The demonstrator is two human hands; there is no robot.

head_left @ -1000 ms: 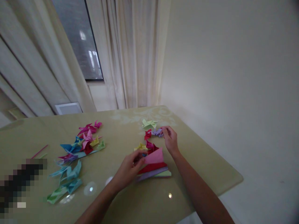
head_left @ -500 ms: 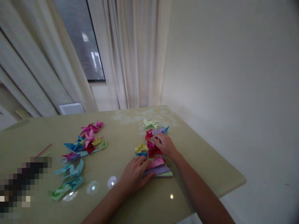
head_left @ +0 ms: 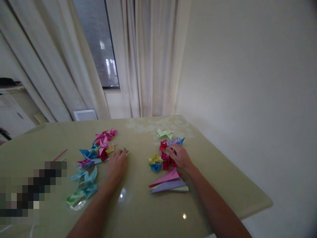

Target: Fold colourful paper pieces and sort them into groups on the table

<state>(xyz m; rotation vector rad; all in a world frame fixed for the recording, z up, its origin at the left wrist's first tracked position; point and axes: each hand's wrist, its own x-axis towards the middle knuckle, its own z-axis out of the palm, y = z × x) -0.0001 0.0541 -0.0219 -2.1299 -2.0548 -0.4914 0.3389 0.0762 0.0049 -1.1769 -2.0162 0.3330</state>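
Note:
My left hand (head_left: 117, 166) lies palm down on the table (head_left: 223, 185), at the right edge of the left heap of folded paper figures (head_left: 99, 152). Its fingertips are closed on a small green paper piece (head_left: 126, 152) that pokes out past them. My right hand (head_left: 180, 157) rests on the right cluster of folded figures, fingers curled down onto a red paper piece (head_left: 167, 163). Yellow (head_left: 155, 158) and blue (head_left: 156, 167) pieces lie just left of it. A stack of pink, purple and green folded sheets (head_left: 168, 183) sits between my forearms, with neither hand on it.
Teal and green folded figures (head_left: 84, 188) lie at the front left. A pale green figure (head_left: 164, 133) and a purple-blue one (head_left: 176, 141) sit beyond my right hand. A pink stick (head_left: 60, 154) lies far left. Curtains (head_left: 148, 59) and a wall stand behind the table's rounded right edge.
My left hand has left the sheet stack and moved left to the heap's green piece. The lifted pink sheet now lies flat. My right hand came nearer, onto the red pieces.

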